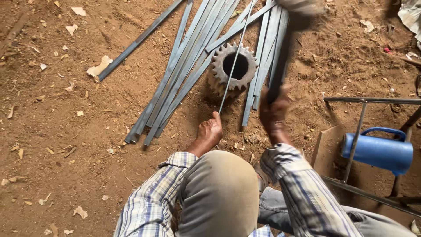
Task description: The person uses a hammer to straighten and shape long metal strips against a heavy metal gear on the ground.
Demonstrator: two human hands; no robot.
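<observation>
Left hand (209, 131) is closed on the near end of a thin steel strip (234, 59), pinching it just above the ground; the strip runs away from the hand, across the top of a large toothed gear (232, 68), and on toward the far edge of the view. Right hand (274, 115) is clamped around the dark handle of a hammer (283, 52), raised over the work; the hammer head at the far end is blurred and its shape cannot be told. The gear lies flat on the dirt, bore upward, directly beyond the left hand and left of the hammer handle.

Flat steel strips (175, 83) lie in a loose fan on both sides of the gear, the larger bundle to its left, a smaller group (263, 66) to its right under the hammer handle. One single strip (136, 41) lies apart, farther left.

No packages, labels or signs can be made out. One container: a blue plastic jug (379, 151) with a handle, lying on its side at the right, behind a bare metal frame (357, 131); its contents are not visible.

The ground (57, 131) is reddish-brown dirt strewn with small pale scraps (100, 66). The person's plaid sleeves and a bent knee (219, 193) fill the near edge.
</observation>
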